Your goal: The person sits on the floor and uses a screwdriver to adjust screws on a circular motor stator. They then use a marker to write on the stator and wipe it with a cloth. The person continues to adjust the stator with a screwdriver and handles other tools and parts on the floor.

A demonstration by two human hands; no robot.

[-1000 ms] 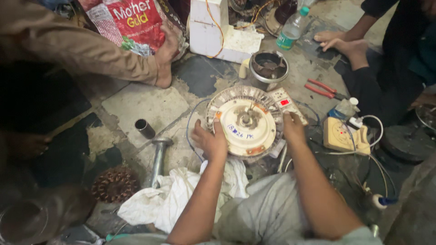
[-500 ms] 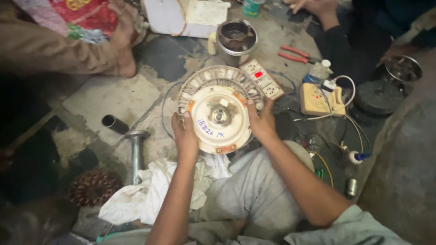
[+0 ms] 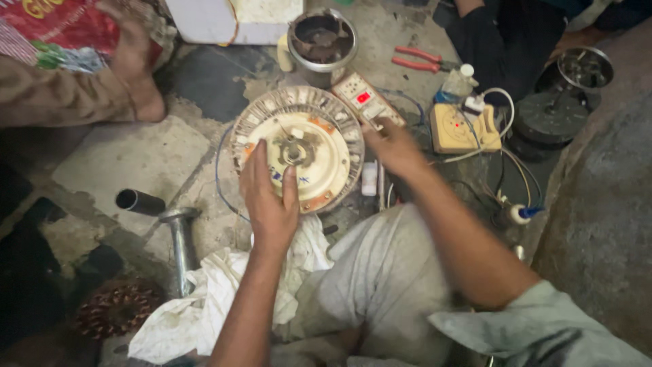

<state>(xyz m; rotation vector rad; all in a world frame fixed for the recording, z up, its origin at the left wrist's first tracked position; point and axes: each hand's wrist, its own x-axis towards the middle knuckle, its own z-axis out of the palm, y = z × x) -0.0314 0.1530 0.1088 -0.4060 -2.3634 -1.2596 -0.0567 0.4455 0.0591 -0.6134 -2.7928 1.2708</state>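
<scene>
- Two hands work at the round motor housing (image 3: 299, 146), flat on the floor, shaft upward.
- Left hand (image 3: 268, 197) lies open, fingers spread on it.
- Right hand (image 3: 390, 146) reaches by its right rim; its grip cannot be told through blur.
- Switch box (image 3: 367, 100) crowds that rim; bare floor (image 3: 129, 163) lies open leftward.

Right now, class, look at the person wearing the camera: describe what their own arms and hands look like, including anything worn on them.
Both forearms are bare, with no watch, bracelet or gloves showing. The left hand is bare, with no ring visible. The right hand is motion-blurred, so any rings cannot be told. A loose pale grey-green sleeve covers the right upper arm; no left sleeve is in view.
</scene>
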